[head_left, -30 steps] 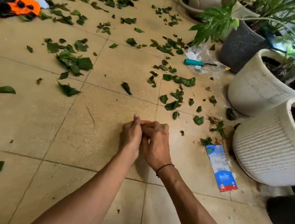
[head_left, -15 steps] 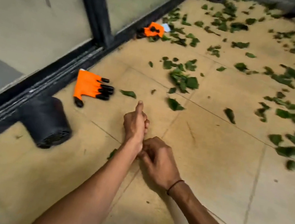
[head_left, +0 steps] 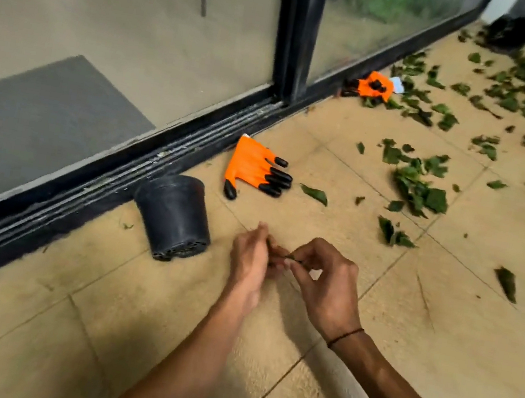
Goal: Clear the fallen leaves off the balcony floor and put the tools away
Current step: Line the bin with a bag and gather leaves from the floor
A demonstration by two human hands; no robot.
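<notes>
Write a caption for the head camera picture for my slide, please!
Two bare hands, left hand and right hand, pinch a small leaf bit near a tipped black pot.

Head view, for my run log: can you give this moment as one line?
hands: left hand and right hand pinch small leaf bit | nearby: orange glove, tipped black pot | leaves: uncleared

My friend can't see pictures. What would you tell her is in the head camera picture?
Two bare hands, the left hand and right hand, meet low over a tan tiled floor, pinching a small green scrap between them. Beside them a black plant pot lies tipped over, near an orange glove by a sliding glass door. Green leaves litter the tiles beyond.
</notes>
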